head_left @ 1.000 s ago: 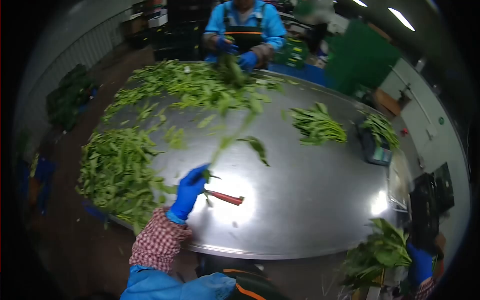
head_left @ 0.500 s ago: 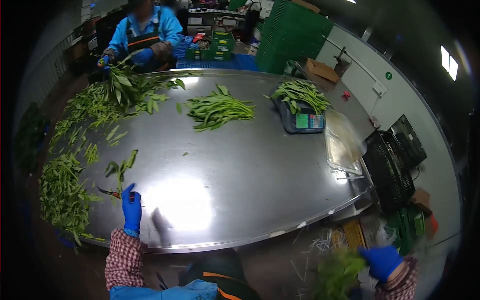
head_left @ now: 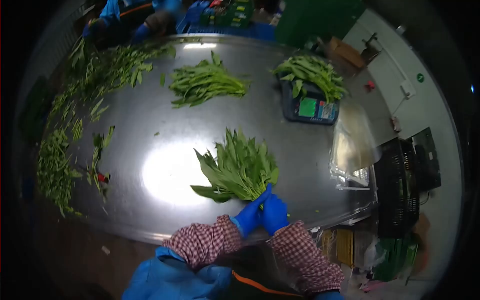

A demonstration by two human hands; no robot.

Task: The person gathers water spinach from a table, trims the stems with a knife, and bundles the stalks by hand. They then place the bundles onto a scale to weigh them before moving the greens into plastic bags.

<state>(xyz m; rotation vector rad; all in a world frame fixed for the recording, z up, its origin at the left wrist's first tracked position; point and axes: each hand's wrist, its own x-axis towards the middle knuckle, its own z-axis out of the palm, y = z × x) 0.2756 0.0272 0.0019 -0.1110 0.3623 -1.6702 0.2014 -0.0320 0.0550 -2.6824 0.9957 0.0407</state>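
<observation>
Both of my blue-gloved hands meet at the near edge of the metal table [head_left: 175, 220]. My left hand [head_left: 248, 217] and my right hand [head_left: 274, 213] are wrapped round the stem ends of a leafy green bunch [head_left: 237, 167], whose leaves fan out away from me. To the left, red-handled cutters [head_left: 103, 178] lie by a few loose stems [head_left: 96, 155]. A second bunch [head_left: 207, 82] rests further back, and another [head_left: 312, 75] sits on the scale [head_left: 310, 111].
Loose greens [head_left: 52, 165] are heaped along the left side. Across the table a co-worker's gloved hand [head_left: 141, 34] shows near more greens [head_left: 110, 70]. Clear plastic bags [head_left: 350, 145] lie at the right edge, beside black crates [head_left: 395, 185].
My right hand has brought the bunch up from the lower right onto the table. My left hand has let go of the cutters and joined it at the stems. The view has tilted down.
</observation>
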